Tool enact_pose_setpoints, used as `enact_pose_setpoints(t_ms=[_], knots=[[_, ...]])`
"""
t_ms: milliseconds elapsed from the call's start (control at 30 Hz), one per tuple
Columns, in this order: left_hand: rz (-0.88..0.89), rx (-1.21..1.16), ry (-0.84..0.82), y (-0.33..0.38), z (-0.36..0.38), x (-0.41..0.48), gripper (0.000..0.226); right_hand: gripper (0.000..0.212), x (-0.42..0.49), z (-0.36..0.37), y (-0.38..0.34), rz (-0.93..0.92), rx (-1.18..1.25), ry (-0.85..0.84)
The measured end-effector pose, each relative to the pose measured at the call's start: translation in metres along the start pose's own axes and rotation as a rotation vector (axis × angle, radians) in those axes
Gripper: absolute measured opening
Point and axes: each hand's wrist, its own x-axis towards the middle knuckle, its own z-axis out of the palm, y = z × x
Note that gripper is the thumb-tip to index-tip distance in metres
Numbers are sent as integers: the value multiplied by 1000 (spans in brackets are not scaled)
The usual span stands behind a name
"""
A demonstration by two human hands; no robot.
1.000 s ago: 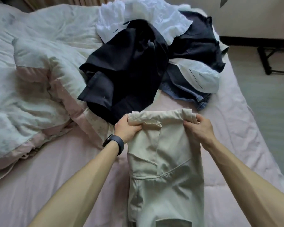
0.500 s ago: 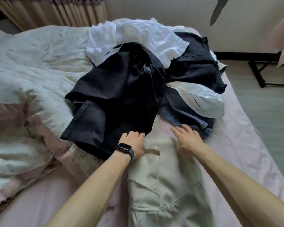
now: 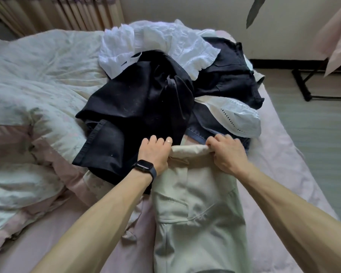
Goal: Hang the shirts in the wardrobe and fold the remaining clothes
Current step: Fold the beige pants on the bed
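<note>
- The bed (image 3: pixel 283 146) carries everything. Its pink sheet is soft and gives under pressure, so I judge a fold pressed on it will come out less crisp than on a hard surface.
- A crumpled duvet (image 3: pixel 37 79) fills the left side and leaves little flat room there.
- The unsorted pile lies at the far end. It has a black garment (image 3: pixel 138 107) on top, a white shirt (image 3: pixel 161 42) behind it, and denim and another pale piece to the right. All of it looks limp and light, and the pieces overlap, so lifting one probably drags its neighbours.
- The beige trousers (image 3: pixel 201 213) lie lengthwise down the middle of the bed. Their far end is rolled over just short of the pile, touching the black garment's hem. The cloth looks like a medium-weight weave, floppy but not slippery. Seams and pocket edges are the firmest places to hold, and taking both corners of one edge keeps it square.
- The right hand (image 3: pixel 226 154) has its grip closed, fingers curled round the right corner of that rolled edge.
- The left hand (image 3: pixel 156 152) has curled fingers and appears to hold the left corner, with its knuckles against the black garment.
- A dark watch (image 3: pixel 144 168) sits on the left wrist.
</note>
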Motion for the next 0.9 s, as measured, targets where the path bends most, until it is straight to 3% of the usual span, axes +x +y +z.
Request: enact_pose_setpoints(t_ms=[100, 200, 400, 533, 633, 767, 900], knots=[[-34, -1, 155, -10, -39, 2, 50, 25, 8, -29, 3, 23, -33, 181], [57, -41, 270, -10, -56, -30, 36, 22, -21, -48, 1, 3, 20, 251], [253, -188, 453, 36, -37, -169, 30, 25, -175, -39, -11, -76, 133, 379], [344, -143, 356, 85, -6, -272, 28, 20, -293, 3, -29, -149, 86, 236], [380, -129, 192, 115, 14, -320, 31, 35, -353, 41, -38, -118, 90, 52], [323, -66, -72, 142, 38, -350, 36, 20, -379, 64, -49, -28, 75, 13], [223, -25, -275, 159, 41, -362, 43, 33, -389, 72, -58, -37, 50, -44]])
